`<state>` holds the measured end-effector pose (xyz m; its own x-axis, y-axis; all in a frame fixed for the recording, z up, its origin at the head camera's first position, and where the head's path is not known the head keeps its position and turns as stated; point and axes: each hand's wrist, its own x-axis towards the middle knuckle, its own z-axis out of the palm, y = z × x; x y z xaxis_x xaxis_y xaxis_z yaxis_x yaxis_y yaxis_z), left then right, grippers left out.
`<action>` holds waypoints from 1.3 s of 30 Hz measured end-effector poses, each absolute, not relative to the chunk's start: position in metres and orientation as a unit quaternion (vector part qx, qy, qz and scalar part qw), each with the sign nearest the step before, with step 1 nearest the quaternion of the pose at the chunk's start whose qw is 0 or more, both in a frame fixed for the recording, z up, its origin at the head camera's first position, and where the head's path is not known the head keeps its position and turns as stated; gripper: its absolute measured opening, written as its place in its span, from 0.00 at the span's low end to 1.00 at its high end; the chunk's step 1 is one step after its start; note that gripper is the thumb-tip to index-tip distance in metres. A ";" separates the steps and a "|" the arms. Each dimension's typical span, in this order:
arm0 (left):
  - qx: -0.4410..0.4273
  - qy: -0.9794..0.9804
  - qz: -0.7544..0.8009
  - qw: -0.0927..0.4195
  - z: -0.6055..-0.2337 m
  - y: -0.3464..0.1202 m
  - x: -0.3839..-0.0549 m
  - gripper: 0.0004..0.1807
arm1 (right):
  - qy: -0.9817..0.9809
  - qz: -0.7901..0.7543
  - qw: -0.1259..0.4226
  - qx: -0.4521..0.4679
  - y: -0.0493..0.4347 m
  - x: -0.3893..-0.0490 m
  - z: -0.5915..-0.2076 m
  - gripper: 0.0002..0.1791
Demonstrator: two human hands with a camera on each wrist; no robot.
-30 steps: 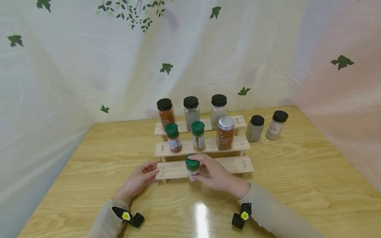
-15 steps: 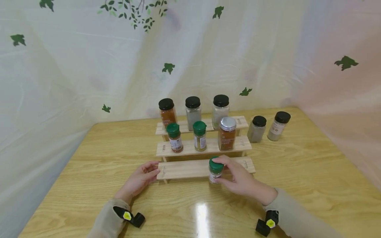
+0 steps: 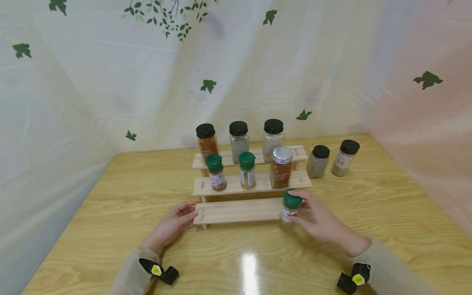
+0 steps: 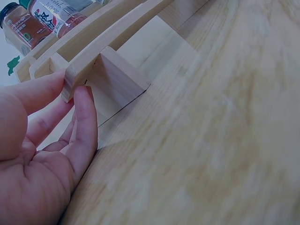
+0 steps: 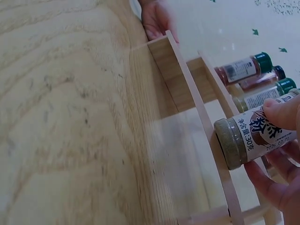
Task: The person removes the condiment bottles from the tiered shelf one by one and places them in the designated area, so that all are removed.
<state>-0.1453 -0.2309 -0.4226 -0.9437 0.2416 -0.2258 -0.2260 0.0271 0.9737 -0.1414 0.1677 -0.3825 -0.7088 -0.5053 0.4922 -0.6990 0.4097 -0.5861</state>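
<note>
Wooden front shelf (image 3: 236,211): I see the left hand (image 3: 172,224) pinching its nine-o'clock end, likely for steadiness, and the right hand (image 3: 323,222) gripping a green-capped jar (image 3: 289,209) at three o'clock.

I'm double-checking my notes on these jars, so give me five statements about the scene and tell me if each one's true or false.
1. The right hand holds a green-capped jar. True.
2. The left hand pinches the right end of the bottom tier. False: it pinches the left end.
3. Three black-lidded jars stand on the top tier. True.
4. The silver-lidded jar stands beside them on that tier. False: it stands on the middle tier.
5. The white-labelled jar at far right stands on the table. True.
</note>
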 end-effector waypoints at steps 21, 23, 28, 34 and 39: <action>0.032 0.657 0.734 0.173 -0.426 -0.234 -0.143 0.14 | -0.864 0.388 0.150 0.284 0.223 -0.147 -0.383 0.39; 0.034 0.653 0.736 0.175 -0.426 -0.234 -0.144 0.14 | -0.866 0.387 0.155 0.277 0.227 -0.147 -0.383 0.39; 0.030 0.651 0.737 0.178 -0.427 -0.234 -0.144 0.14 | -0.873 0.370 0.164 0.272 0.238 -0.148 -0.384 0.38; 0.025 0.655 0.734 0.177 -0.427 -0.233 -0.144 0.14 | -0.886 0.358 0.153 0.253 0.253 -0.154 -0.393 0.37; 0.027 0.654 0.736 0.174 -0.426 -0.233 -0.145 0.14 | -0.890 0.382 0.138 0.207 0.266 -0.162 -0.399 0.37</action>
